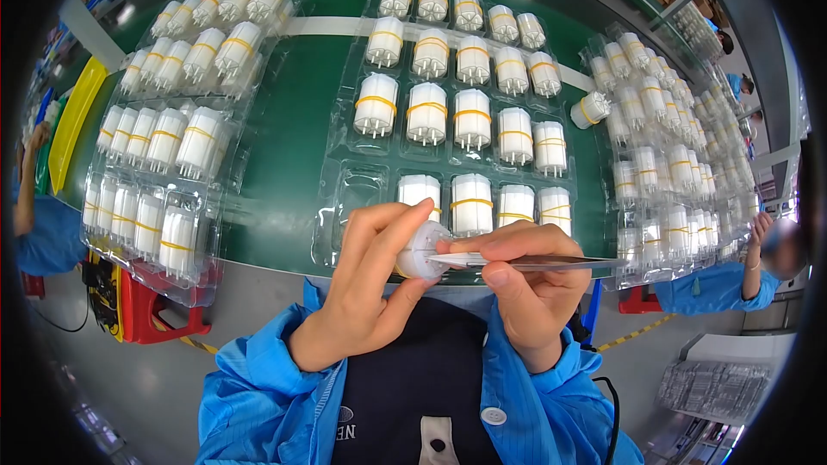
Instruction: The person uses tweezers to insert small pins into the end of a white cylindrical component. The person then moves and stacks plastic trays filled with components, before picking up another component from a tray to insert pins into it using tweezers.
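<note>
Your left grip (366,284) pinches a white cylinder (419,251) over the green desk's (293,120) near edge; your right grip (536,284) pinches apparent tweezers (551,263), tips at its end face. You seem to be working that face; next calls for steadiness and aligned tips.

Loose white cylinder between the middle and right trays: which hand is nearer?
Right. The right hand sits below the loose cylinder in view; the left hand, holding another cylinder, is farther left.

White cylinder (419,251) in left grip (357,288), metal tweezers (564,263) in right grip (536,286), pointed at its end.
</note>
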Demonstrator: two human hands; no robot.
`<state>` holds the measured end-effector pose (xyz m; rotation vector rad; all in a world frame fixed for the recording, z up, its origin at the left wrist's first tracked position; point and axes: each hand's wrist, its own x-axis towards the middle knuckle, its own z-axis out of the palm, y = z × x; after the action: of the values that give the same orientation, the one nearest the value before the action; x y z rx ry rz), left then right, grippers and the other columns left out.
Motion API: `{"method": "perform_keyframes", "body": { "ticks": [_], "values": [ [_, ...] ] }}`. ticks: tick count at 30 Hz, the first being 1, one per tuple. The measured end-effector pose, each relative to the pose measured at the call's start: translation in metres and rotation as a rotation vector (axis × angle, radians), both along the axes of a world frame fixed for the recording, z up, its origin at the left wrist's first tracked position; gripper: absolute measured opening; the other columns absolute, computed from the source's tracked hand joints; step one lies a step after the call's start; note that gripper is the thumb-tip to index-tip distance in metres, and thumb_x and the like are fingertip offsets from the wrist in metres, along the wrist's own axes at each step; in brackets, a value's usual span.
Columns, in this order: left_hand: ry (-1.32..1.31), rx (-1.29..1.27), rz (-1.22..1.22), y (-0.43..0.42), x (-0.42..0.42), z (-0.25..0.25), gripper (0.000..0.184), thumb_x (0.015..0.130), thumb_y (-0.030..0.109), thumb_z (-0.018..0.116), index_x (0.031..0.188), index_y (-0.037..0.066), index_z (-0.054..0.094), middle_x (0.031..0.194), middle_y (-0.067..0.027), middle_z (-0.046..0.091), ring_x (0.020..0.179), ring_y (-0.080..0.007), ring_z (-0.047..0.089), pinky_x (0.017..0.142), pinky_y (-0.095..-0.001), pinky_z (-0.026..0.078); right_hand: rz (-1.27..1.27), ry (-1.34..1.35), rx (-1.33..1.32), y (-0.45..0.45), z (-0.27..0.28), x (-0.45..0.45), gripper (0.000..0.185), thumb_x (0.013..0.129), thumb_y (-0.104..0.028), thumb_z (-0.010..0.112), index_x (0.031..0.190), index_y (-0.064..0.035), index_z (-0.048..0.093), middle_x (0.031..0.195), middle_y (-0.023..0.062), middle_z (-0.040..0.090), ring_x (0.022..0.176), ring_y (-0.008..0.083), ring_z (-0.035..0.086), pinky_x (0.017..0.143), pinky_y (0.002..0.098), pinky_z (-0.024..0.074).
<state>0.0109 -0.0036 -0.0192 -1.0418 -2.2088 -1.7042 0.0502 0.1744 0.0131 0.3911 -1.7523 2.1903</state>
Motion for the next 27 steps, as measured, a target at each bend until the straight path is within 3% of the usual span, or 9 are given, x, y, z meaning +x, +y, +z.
{"method": "perform_keyframes", "body": {
  "ticks": [7, 10, 12, 15, 16, 18, 21, 27],
  "values": [
    [0.013, -0.003, 0.003, 0.0, -0.001, 0.004, 0.069, 0.071, -0.007, 0.071, 0.136, -0.006, 0.049, 0.119, -0.02, 0.051, 0.102, -0.0331, 0.053, 0.089, -0.0382, 0.045, -0.016, -0.001, 0.003, 0.0, 0.003, 0.0, 0.016, 0.087, 0.008, 0.065, 0.103, 0.0101, 0.064, 0.1, 0.0238, 0.069, 0.092, 0.025, 0.07, 0.079, 0.0333, 0.0569],
    [0.055, -0.056, 0.015, -0.002, -0.004, 0.006, 0.07, 0.07, -0.007, 0.072, 0.136, -0.006, 0.049, 0.118, -0.0197, 0.052, 0.1, -0.0334, 0.053, 0.087, -0.0389, 0.045, -0.054, -0.02, 0.2, 0.001, 0.007, -0.001, 0.012, 0.09, 0.0, 0.063, 0.098, 0.0064, 0.058, 0.091, 0.0271, 0.069, 0.09, 0.0332, 0.071, 0.081, 0.0388, 0.0585],
    [0.085, -0.095, 0.024, -0.003, -0.005, 0.008, 0.07, 0.07, -0.006, 0.072, 0.136, -0.006, 0.049, 0.117, -0.0195, 0.052, 0.1, -0.0335, 0.053, 0.087, -0.0393, 0.045, -0.057, 0.029, 0.295, 0.002, 0.009, -0.002, 0.015, 0.085, 0.008, 0.067, 0.099, 0.0079, 0.066, 0.099, 0.0202, 0.071, 0.088, 0.0223, 0.069, 0.076, 0.0306, 0.0557],
    [0.076, -0.108, -0.001, -0.004, -0.007, 0.009, 0.069, 0.071, -0.007, 0.071, 0.136, -0.006, 0.049, 0.119, -0.0191, 0.052, 0.101, -0.0337, 0.053, 0.088, -0.0388, 0.045, -0.033, 0.031, 0.299, 0.004, 0.01, -0.006, 0.014, 0.086, 0.008, 0.065, 0.099, 0.0079, 0.065, 0.1, 0.0216, 0.071, 0.087, 0.0228, 0.07, 0.075, 0.0299, 0.0556],
    [0.04, -0.076, -0.018, -0.005, -0.007, 0.009, 0.068, 0.073, -0.006, 0.071, 0.137, -0.006, 0.049, 0.12, -0.0194, 0.051, 0.102, -0.0338, 0.053, 0.089, -0.0386, 0.045, -0.035, 0.031, 0.299, 0.003, 0.009, -0.006, 0.014, 0.086, 0.008, 0.065, 0.099, 0.0079, 0.065, 0.1, 0.0216, 0.071, 0.087, 0.0228, 0.07, 0.075, 0.0299, 0.0556],
    [0.006, -0.042, -0.033, -0.006, -0.008, 0.008, 0.067, 0.074, -0.006, 0.071, 0.137, -0.005, 0.048, 0.12, -0.0197, 0.051, 0.103, -0.034, 0.053, 0.09, -0.0384, 0.045, 0.032, -0.044, -0.173, -0.001, 0.006, -0.008, 0.015, 0.086, 0.008, 0.064, 0.101, 0.0078, 0.064, 0.1, 0.0233, 0.07, 0.087, 0.0233, 0.07, 0.074, 0.0295, 0.0555],
    [-0.094, 0.013, -0.078, -0.006, -0.006, 0.006, 0.065, 0.076, -0.004, 0.07, 0.138, -0.004, 0.048, 0.122, -0.0202, 0.051, 0.105, -0.0343, 0.053, 0.091, -0.0385, 0.045, 0.063, 0.034, 0.019, 0.007, 0.006, -0.009, 0.016, 0.086, 0.008, 0.063, 0.103, 0.0081, 0.062, 0.099, 0.0244, 0.07, 0.089, 0.0243, 0.07, 0.076, 0.0302, 0.0558],
    [-0.108, 0.033, -0.089, -0.005, -0.008, 0.005, 0.064, 0.078, -0.001, 0.07, 0.138, -0.004, 0.048, 0.121, -0.0205, 0.051, 0.106, -0.0346, 0.053, 0.092, -0.0392, 0.045, 0.057, 0.026, 0.031, 0.007, 0.007, -0.009, 0.018, 0.086, 0.008, 0.064, 0.104, 0.0083, 0.062, 0.099, 0.0241, 0.07, 0.092, 0.0247, 0.07, 0.079, 0.0311, 0.0557]
  ]
}}
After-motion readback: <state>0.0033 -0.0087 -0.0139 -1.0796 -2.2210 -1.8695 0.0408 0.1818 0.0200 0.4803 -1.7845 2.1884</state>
